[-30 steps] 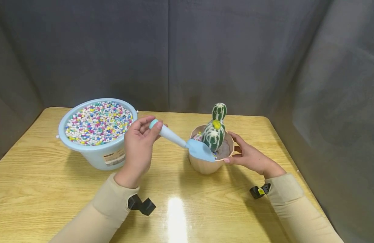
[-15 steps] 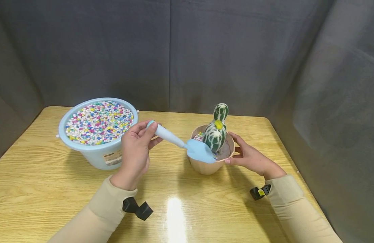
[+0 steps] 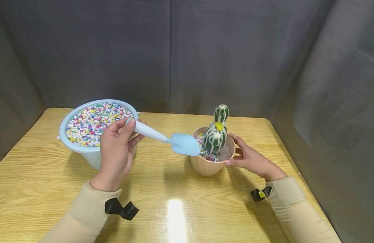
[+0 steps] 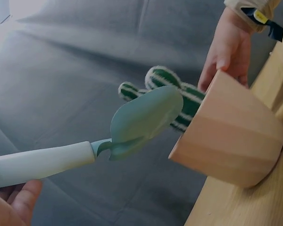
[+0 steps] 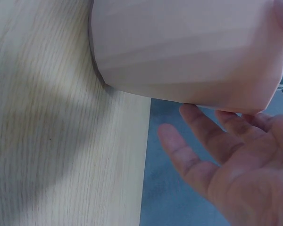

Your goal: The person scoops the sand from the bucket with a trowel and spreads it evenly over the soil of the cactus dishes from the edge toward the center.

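Observation:
My left hand (image 3: 116, 152) grips the pale handle of a light blue garden trowel (image 3: 184, 144) near its end. The trowel's blade points right, its tip overlapping the pot's left rim in the head view. The peach plant pot (image 3: 207, 168) stands upright on the table, holding a green-and-white cactus (image 3: 215, 137) with a yellow flower. Colourful pebbles (image 3: 207, 156) lie on the pot's left side, and bare grey soil (image 3: 225, 152) shows on the right. My right hand (image 3: 250, 158) holds the pot's right rim, thumb at the front; in the right wrist view its fingers (image 5: 210, 129) spread along the pot wall.
A light blue bucket (image 3: 94, 158) full of multicoloured pebbles (image 3: 96, 123) stands at the back left, partly behind my left hand. The wooden table (image 3: 156, 189) ends at grey curtains (image 3: 114, 50) at the back and sides.
My left hand and the trowel have moved left, away from the pot and toward the bucket. More pebbles are now visible in the pot. The right hand keeps its place.

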`<state>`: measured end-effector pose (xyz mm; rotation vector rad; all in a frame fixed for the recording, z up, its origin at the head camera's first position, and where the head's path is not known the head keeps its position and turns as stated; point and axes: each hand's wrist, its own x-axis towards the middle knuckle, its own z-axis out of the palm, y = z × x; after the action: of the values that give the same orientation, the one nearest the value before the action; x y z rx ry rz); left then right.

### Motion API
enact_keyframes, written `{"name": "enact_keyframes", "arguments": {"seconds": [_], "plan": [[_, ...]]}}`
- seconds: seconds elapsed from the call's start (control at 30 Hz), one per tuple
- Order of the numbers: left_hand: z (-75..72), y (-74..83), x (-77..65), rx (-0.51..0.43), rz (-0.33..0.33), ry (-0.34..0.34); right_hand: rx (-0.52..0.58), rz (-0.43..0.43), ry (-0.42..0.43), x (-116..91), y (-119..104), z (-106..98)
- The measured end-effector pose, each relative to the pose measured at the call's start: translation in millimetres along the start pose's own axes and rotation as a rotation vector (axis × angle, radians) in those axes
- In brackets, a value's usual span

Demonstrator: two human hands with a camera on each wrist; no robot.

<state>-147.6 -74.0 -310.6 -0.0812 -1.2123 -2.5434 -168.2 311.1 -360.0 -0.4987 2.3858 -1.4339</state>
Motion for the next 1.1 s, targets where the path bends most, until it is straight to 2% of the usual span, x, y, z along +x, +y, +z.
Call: {"name": "enact_keyframes", "arguments": {"seconds": [0.2, 0.43, 0.7, 0.97, 1.1], "plan": [[-6.4, 17.3, 7.1, -0.083, 0.061, 0.104, -0.008, -0.002, 0.005, 1, 2, 0], [-16.9, 33.8, 16.6, -0.171, 0.124, 0.143, 0.008, 0.002, 0.0, 0, 2, 1], [-35.9, 49.5, 22.2, -0.12, 0.134, 0.176, -0.014, 0.012, 0.007, 1, 2, 0], [-54.0, 64.7, 28.8, -0.155, 0.125, 0.267, -0.035, 0.014, 0.01, 1, 3, 1], [-62.6, 70.8, 31.9, -0.154, 0.148, 0.277, -0.004, 0.017, 0.007, 0, 2, 0]]}}
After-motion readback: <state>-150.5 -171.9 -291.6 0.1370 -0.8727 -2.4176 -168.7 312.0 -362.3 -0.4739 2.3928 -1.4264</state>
